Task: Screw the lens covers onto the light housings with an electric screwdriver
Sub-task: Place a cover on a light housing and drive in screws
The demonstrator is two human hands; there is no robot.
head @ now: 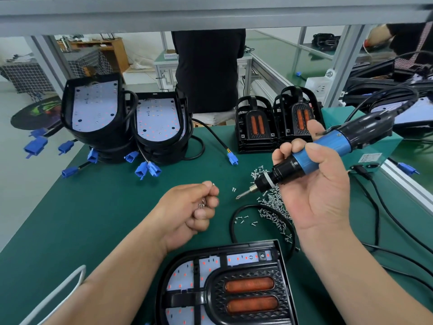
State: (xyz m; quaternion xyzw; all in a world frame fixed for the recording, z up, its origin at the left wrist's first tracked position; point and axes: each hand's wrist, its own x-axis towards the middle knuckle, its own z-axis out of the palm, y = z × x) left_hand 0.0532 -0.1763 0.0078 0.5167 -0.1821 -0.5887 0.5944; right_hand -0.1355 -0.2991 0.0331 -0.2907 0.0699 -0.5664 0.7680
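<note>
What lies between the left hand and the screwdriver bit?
Head view: mostly bare green mat beside the left hand, plus a couple of loose screws close to the bit of the screwdriver gripped by the right hand.

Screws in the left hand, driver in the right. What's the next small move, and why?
Probably seat one screw from the left hand on the screwdriver bit: its tip is bare, and the lens cover lies in the housing below.

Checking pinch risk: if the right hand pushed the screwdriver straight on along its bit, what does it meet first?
Probably the left hand, which grips screws: the screwdriver in the right hand aims at its fingers. Depth is unclear, so it could hit the green mat first.
</note>
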